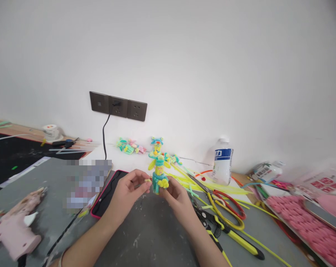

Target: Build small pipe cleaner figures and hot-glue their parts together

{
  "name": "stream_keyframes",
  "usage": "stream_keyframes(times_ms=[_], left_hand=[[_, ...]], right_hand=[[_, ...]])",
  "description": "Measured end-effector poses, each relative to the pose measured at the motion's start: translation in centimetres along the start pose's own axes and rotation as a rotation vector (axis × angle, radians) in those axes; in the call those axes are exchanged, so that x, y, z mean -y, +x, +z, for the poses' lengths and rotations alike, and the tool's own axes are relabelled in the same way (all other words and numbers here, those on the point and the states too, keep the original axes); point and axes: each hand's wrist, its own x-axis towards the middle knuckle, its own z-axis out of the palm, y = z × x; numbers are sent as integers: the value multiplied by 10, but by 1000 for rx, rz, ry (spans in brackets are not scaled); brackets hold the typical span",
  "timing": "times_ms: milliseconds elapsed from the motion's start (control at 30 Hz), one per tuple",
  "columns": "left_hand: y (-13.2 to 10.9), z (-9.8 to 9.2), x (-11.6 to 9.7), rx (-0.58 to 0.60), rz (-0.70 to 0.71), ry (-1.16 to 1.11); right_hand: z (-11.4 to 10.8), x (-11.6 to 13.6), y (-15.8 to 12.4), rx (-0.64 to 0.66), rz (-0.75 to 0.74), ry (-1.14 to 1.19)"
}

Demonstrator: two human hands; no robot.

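A small pipe-cleaner figure (159,177) in turquoise and yellow stands upright between my hands, with yellow wing-like loops at its sides and a yellow tuft low at the right. My right hand (178,193) has its fingers closed around the lower right of the figure, partly behind it. At the figure's left, the thumb and fingers of my left hand (134,186) pinch together; a tiny yellowish bit shows at the tips, too small to name. Right behind stands a similar figure (157,145), and more fuzzy pieces (130,146) lie along the wall.
A pink glue gun (16,226) lies at left, near a pink-edged phone (105,194). Yellow pipe cleaners (223,189), scissors (226,211) and yellow-black pliers (240,239) crowd the right. A white bottle (222,161) stands behind. A black cord (103,137) hangs from the wall socket.
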Motion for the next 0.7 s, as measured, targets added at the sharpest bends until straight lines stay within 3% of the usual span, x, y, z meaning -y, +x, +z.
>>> stream_keyframes(times_ms=[700], left_hand=[[0,1,-1,-30,-76,-78]], right_hand=[[-3,-3,-1,10,-7,-38]])
